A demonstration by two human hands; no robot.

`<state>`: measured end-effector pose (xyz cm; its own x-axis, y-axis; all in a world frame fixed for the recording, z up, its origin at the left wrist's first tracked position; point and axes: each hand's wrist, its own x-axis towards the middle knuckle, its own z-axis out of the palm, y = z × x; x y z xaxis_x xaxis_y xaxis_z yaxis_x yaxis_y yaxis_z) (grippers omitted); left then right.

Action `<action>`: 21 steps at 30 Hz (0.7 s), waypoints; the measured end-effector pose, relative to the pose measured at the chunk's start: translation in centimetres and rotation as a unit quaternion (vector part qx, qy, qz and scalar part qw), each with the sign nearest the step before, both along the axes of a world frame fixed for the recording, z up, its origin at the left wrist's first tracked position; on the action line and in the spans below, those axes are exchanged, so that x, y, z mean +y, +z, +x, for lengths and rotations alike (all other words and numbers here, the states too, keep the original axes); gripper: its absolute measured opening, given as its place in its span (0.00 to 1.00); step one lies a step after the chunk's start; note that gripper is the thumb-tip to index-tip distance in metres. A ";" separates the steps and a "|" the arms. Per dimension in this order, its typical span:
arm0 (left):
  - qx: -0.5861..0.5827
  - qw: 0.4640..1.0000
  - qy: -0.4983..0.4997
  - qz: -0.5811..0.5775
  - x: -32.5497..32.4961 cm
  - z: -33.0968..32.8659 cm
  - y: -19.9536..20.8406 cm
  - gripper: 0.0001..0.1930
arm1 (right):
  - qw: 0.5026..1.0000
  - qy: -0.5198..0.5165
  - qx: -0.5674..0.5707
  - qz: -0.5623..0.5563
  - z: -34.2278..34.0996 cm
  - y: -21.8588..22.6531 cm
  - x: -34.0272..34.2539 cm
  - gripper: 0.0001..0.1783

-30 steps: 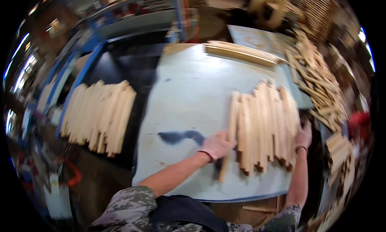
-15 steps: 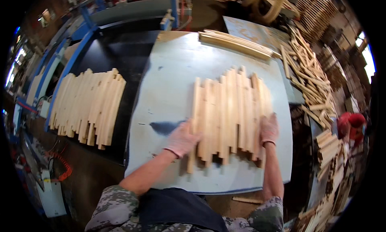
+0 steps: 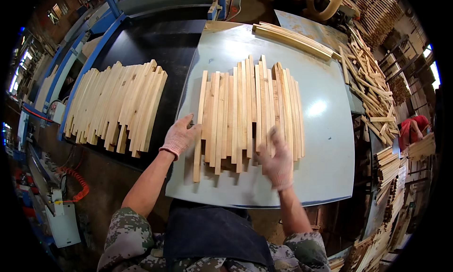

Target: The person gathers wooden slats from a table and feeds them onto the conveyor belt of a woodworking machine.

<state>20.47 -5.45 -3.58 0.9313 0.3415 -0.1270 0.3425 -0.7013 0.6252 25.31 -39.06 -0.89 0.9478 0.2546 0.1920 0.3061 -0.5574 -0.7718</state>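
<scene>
The left hand [image 3: 180,136] lay flat and open against the leftmost of the wooden slats [image 3: 245,111], gripping nothing; the right hand [image 3: 277,159], blurred, rested spread on their near ends. The slats lay side by side on the grey table [image 3: 325,144]. They looked light, stiff and dry, best pressed from both outer edges.

Left hand [image 3: 180,136]: covered by a pale pinkish knit work glove with a ribbed cuff.
Right hand [image 3: 277,162]: same glove type, blurred.
Sleeves: green-grey pixel camouflage, pushed up above the elbows.
Torso: dark navy apron over the jacket.
</scene>
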 end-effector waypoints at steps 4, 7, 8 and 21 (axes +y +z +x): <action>-0.070 0.992 -0.081 0.063 2.1 -0.4 -5.8 0.41 | 0.982 0.078 0.172 -0.032 -11.2 1.7 5.3 0.44; -0.014 0.996 -0.081 -0.020 0.5 -0.7 -2.0 0.41 | 0.991 -0.003 0.106 -0.080 -13.7 -1.8 8.8 0.45; -0.011 0.996 -0.091 -0.022 0.4 -0.9 -1.8 0.40 | 0.995 -0.021 0.068 -0.063 -13.6 -3.4 10.0 0.44; 0.040 0.962 -0.229 -0.144 4.4 -4.5 0.6 0.42 | 0.964 -0.233 0.021 -0.131 -14.7 -4.2 19.1 0.41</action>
